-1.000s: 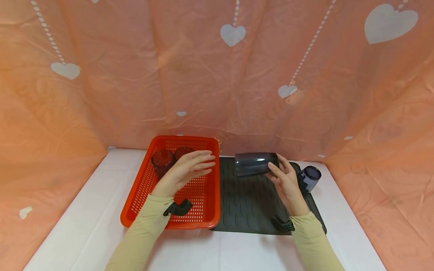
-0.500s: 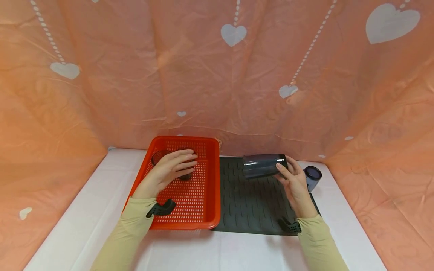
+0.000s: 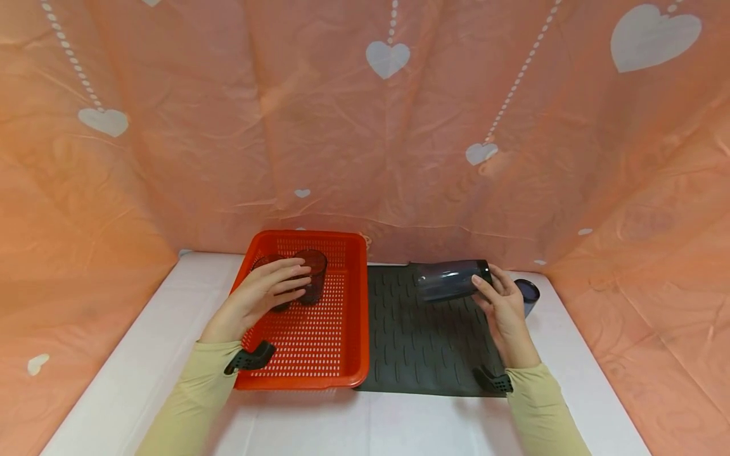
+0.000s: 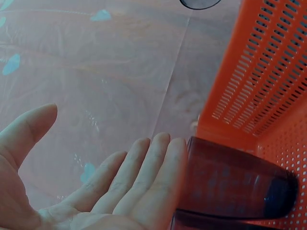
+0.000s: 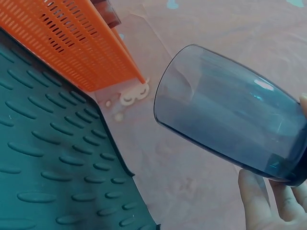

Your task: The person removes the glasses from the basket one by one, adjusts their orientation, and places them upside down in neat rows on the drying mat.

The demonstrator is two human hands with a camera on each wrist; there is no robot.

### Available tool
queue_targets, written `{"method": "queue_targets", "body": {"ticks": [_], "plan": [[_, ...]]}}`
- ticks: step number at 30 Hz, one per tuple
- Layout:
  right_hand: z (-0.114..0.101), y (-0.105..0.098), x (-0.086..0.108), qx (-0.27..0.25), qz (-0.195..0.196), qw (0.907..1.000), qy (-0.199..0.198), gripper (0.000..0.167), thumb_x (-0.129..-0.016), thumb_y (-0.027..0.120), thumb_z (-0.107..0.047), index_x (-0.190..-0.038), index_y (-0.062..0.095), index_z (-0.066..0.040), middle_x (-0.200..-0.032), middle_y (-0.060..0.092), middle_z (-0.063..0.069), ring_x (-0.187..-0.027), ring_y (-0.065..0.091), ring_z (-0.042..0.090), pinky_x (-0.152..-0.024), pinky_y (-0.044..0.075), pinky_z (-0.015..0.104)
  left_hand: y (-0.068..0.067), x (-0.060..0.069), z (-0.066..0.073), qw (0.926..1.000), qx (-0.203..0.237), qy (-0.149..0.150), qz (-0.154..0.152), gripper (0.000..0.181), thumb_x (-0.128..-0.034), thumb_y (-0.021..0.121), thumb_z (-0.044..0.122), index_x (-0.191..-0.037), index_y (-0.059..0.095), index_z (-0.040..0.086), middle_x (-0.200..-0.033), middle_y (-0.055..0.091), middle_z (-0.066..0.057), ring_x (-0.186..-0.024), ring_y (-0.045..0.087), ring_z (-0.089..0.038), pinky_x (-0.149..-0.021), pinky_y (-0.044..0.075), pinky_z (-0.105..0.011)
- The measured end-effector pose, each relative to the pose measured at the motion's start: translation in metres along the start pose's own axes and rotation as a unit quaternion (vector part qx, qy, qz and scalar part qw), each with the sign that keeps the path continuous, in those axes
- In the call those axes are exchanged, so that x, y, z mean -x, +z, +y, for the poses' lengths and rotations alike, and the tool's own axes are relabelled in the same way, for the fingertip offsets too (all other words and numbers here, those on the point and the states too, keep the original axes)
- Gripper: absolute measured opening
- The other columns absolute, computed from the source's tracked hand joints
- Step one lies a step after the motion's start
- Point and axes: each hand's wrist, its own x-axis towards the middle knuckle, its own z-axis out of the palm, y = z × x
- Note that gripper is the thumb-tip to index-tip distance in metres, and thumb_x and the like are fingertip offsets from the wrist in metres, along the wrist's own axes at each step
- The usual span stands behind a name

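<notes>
Over the dark ribbed mat [image 3: 428, 354], my right hand [image 3: 502, 310] grips a dark tinted drinking glass [image 3: 450, 280] by its base. The glass lies nearly sideways in the air, its mouth toward the left; the right wrist view shows the see-through glass [image 5: 225, 115] with fingertips [image 5: 254, 196] under its base. My left hand [image 3: 262, 294] hovers over the red basket [image 3: 356, 316], fingers straight and holding nothing. Beneath and beside it, two dark glasses stand in the basket, one glass [image 3: 312, 272] plainly visible and the other partly hidden by the hand.
Another dark glass [image 3: 529, 294] stands at the right, partly hidden behind my right hand. Basket and mat sit side by side on a white-covered table [image 3: 410, 424]. An orange curtain with white hearts [image 3: 388, 60] encloses the back and sides.
My left hand has moved left and slightly down over the basket, baring one glass. My right hand has carried the sideways glass a little to the right.
</notes>
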Motion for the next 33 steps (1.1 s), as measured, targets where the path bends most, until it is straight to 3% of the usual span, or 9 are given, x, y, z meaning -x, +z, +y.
{"method": "queue_targets", "body": {"ticks": [8,13,17,24,29,33], "plan": [[-0.004,-0.004,-0.001,0.007,-0.007,0.9999,-0.010,0.038,-0.088,0.066,0.003,-0.122,0.055,-0.011,-0.110,0.061,0.001,-0.089,0.063,0.010,-0.075,0.054,0.025,-0.010,0.005,0.002,0.9998,0.007,0.016,-0.002,0.053,-0.1027,0.046,0.018,-0.144,0.028,-0.009,-0.143,0.040,-0.023,-0.122,0.051,-0.033,-0.102,0.040,-0.043],[-0.005,-0.009,-0.003,0.017,0.000,0.9998,-0.010,0.040,-0.086,0.068,0.003,-0.122,0.058,-0.013,-0.113,0.060,0.001,-0.092,0.063,0.009,-0.075,0.053,0.023,-0.014,0.011,0.004,0.9998,-0.010,-0.004,0.016,0.054,-0.1016,0.049,0.020,-0.145,0.029,-0.005,-0.144,0.038,-0.021,-0.118,0.055,-0.028,-0.100,0.042,-0.040],[-0.006,-0.013,-0.002,0.017,0.012,0.9998,-0.008,0.042,-0.085,0.069,0.005,-0.122,0.059,-0.013,-0.114,0.061,0.000,-0.092,0.064,0.009,-0.072,0.053,0.022,-0.018,0.015,0.006,0.9995,-0.018,-0.011,0.024,0.055,-0.1017,0.049,0.022,-0.145,0.029,-0.005,-0.144,0.039,-0.020,-0.124,0.049,-0.034,-0.101,0.042,-0.038],[-0.009,-0.021,-0.001,0.011,0.017,0.9996,-0.018,0.045,-0.085,0.068,0.005,-0.125,0.057,-0.009,-0.113,0.062,-0.001,-0.092,0.062,0.008,-0.067,0.051,0.021,-0.026,0.019,0.006,0.9998,-0.010,0.016,0.010,0.051,-0.1036,0.043,0.016,-0.144,0.025,-0.011,-0.143,0.041,-0.022,-0.128,0.043,-0.038,-0.103,0.039,-0.040],[-0.009,-0.025,-0.002,0.009,0.016,0.9995,-0.026,0.044,-0.084,0.068,0.007,-0.124,0.058,-0.009,-0.113,0.062,0.000,-0.094,0.061,0.009,-0.070,0.052,0.021,-0.034,0.022,0.005,0.9997,0.002,0.022,0.007,0.048,-0.1039,0.043,0.017,-0.143,0.031,-0.009,-0.138,0.048,-0.017,-0.125,0.047,-0.035,-0.102,0.041,-0.038],[-0.009,-0.027,-0.003,0.012,0.024,0.9992,-0.031,0.042,-0.084,0.068,0.009,-0.121,0.060,-0.009,-0.111,0.063,0.000,-0.094,0.061,0.008,-0.069,0.052,0.020,-0.038,0.023,0.003,0.9997,0.006,0.019,0.018,0.039,-0.1032,0.045,0.017,-0.137,0.044,-0.001,-0.135,0.053,-0.014,-0.122,0.051,-0.032,-0.100,0.042,-0.036]]}}
